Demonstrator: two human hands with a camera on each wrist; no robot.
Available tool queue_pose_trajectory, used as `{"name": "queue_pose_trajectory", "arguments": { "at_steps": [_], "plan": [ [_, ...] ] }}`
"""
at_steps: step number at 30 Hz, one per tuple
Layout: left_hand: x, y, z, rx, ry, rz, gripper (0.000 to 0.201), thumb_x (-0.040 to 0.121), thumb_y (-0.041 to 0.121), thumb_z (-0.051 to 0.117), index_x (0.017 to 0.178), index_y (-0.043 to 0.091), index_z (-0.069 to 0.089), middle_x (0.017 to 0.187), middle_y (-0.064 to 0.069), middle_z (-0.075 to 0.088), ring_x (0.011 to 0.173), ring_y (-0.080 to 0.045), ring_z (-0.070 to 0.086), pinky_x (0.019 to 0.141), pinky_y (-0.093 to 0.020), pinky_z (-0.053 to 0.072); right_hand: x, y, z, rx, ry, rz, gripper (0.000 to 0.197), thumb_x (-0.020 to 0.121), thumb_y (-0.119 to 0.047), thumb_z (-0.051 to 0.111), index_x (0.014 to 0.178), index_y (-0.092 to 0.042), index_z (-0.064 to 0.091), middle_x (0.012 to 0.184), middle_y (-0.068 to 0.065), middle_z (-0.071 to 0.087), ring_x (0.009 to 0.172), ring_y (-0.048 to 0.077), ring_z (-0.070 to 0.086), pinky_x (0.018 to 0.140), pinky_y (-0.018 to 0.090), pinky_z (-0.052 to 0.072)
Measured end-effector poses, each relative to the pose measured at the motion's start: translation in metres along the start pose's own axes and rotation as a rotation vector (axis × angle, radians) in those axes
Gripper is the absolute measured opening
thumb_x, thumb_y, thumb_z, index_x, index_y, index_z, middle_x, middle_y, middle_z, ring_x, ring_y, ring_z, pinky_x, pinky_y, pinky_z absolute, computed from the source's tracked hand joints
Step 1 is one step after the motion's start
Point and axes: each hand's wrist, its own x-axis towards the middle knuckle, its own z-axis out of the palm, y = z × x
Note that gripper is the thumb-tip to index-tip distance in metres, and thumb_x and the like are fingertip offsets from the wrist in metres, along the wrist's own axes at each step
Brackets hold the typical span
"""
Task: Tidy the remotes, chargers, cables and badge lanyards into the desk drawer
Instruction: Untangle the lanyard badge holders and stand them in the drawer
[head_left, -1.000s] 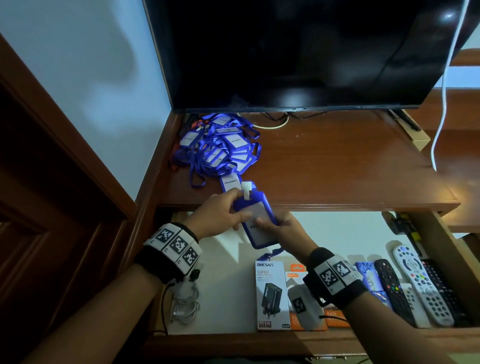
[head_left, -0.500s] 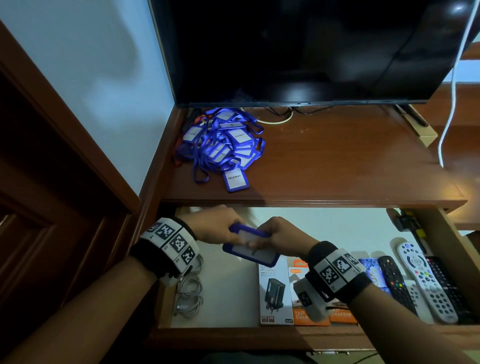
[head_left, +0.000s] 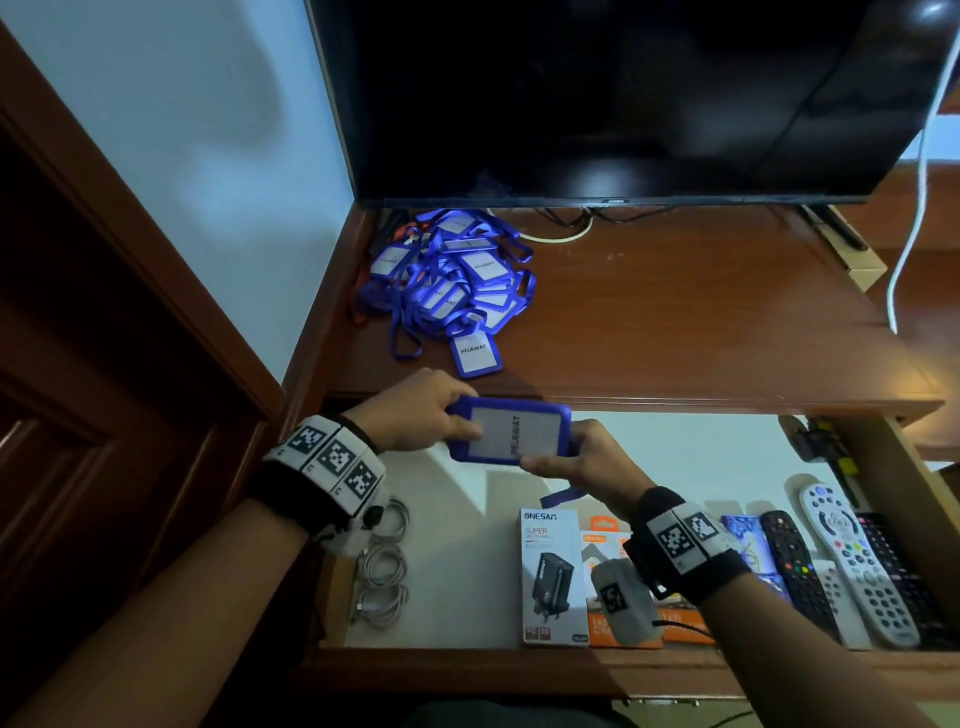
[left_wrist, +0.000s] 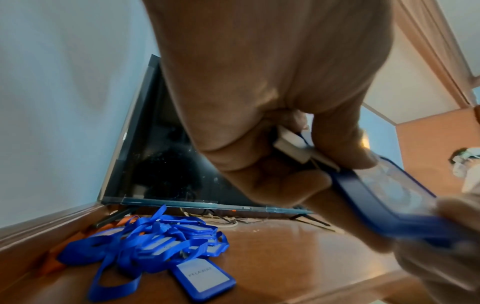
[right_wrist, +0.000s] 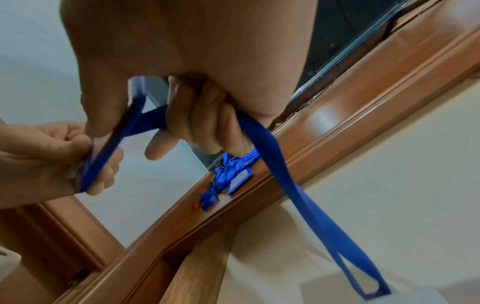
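Note:
Both hands hold one blue badge holder (head_left: 511, 434) (left_wrist: 384, 203) (right_wrist: 114, 142) flat above the open drawer (head_left: 467, 519). My left hand (head_left: 428, 413) pinches its left end by the white clip (left_wrist: 298, 148). My right hand (head_left: 576, 457) grips the right end, with the blue lanyard strap (right_wrist: 285, 164) running through its curled fingers and hanging down in a loop. A tangled pile of blue badge lanyards (head_left: 457, 283) (left_wrist: 155, 240) lies on the desk top at the left, below the TV. Remotes (head_left: 852, 566), charger boxes (head_left: 553, 577) and coiled white cables (head_left: 382, 571) lie in the drawer.
A black TV (head_left: 623, 98) stands at the back of the brown desk (head_left: 675, 322). A white cable (head_left: 909, 208) hangs at the right. A wall and dark wooden door frame (head_left: 130, 260) close in the left side. The drawer's white floor shows between the cables and charger boxes.
The badge holder has come off the desk edge and turned from upright to lying flat between both hands, which dropped over the drawer and then rose slightly.

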Motion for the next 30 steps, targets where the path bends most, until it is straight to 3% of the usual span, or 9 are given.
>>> {"name": "queue_pose_trajectory", "arguments": {
  "at_steps": [4,7,10,13,15,19,22,25,30],
  "plan": [
    [0.001,0.0,0.0,-0.346,0.188,-0.03,0.018,0.084,0.001,0.067,0.1,0.007,0.065,0.098,-0.019,0.07,0.087,-0.021,0.065,0.086,-0.036,0.052,-0.001,0.004,0.007,0.067,0.052,-0.068,0.01,0.074,-0.029,0.069,0.073,-0.02,0.065,0.067,0.015,0.041,0.054,0.008,0.038,0.059,0.061,0.05],
    [0.005,-0.001,0.004,-0.41,0.393,-0.04,0.017,0.085,0.002,0.066,0.098,0.012,0.063,0.08,-0.01,0.068,0.058,-0.001,0.058,0.065,-0.02,0.051,0.002,0.009,0.014,0.024,0.132,-0.064,0.016,0.077,-0.029,0.06,0.066,-0.018,0.064,0.057,-0.003,0.038,0.052,0.009,0.033,0.055,0.041,0.041],
    [0.007,0.0,0.008,-0.425,0.492,-0.062,0.012,0.087,0.006,0.065,0.099,0.009,0.064,0.077,-0.008,0.064,0.046,0.001,0.053,0.052,-0.011,0.044,0.011,0.017,0.017,-0.05,0.19,-0.012,0.019,0.08,-0.021,0.056,0.064,-0.013,0.063,0.058,0.001,0.041,0.053,0.014,0.039,0.055,0.039,0.036],
    [0.006,-0.001,0.011,-0.422,0.496,-0.068,0.012,0.085,0.012,0.068,0.096,0.009,0.066,0.079,-0.019,0.066,0.057,-0.013,0.056,0.06,-0.024,0.049,0.027,0.038,0.016,-0.271,0.192,0.046,0.029,0.087,-0.014,0.05,0.059,-0.019,0.058,0.061,0.003,0.054,0.069,0.012,0.053,0.065,0.04,0.047],
    [0.005,-0.003,0.013,-0.418,0.495,-0.075,0.022,0.076,0.027,0.069,0.092,0.013,0.067,0.081,-0.025,0.068,0.064,-0.026,0.058,0.068,-0.035,0.051,0.036,0.049,0.015,-0.458,0.21,0.112,0.028,0.087,-0.017,0.046,0.062,-0.022,0.06,0.07,0.005,0.06,0.084,0.019,0.052,0.066,0.03,0.045],
    [-0.001,-0.005,0.016,-0.395,0.476,-0.088,0.031,0.075,0.028,0.071,0.099,0.009,0.069,0.088,-0.018,0.071,0.081,-0.03,0.066,0.08,-0.041,0.054,0.05,0.059,0.011,-0.41,0.194,0.324,0.024,0.086,-0.007,0.043,0.077,-0.008,0.064,0.077,0.017,0.07,0.046,0.015,0.06,0.045,0.021,0.046],
    [-0.004,-0.008,0.019,-0.367,0.462,-0.103,0.019,0.085,0.015,0.07,0.102,0.01,0.068,0.087,-0.01,0.071,0.077,-0.019,0.063,0.082,-0.038,0.053,0.057,0.068,0.011,-0.37,0.196,0.36,0.027,0.084,-0.004,0.046,0.065,-0.012,0.063,0.064,0.011,0.069,0.055,0.022,0.063,0.067,0.034,0.058],
    [-0.007,-0.012,0.021,-0.349,0.464,-0.109,0.018,0.085,0.015,0.07,0.1,0.007,0.069,0.084,-0.007,0.071,0.076,-0.024,0.064,0.081,-0.043,0.055,0.064,0.078,0.015,-0.321,0.253,0.288,0.03,0.084,0.0,0.049,0.064,-0.013,0.067,0.066,0.003,0.067,0.072,0.022,0.064,0.071,0.026,0.054],
    [-0.013,-0.018,0.023,-0.332,0.456,-0.142,0.024,0.079,0.033,0.07,0.095,0.016,0.069,0.087,-0.007,0.073,0.085,-0.028,0.068,0.08,-0.047,0.055,0.063,0.086,0.027,-0.387,0.222,0.189,0.025,0.096,-0.019,0.051,0.098,-0.002,0.069,0.08,0.007,0.057,0.076,0.022,0.05,0.066,0.027,0.034]
  ]
}}
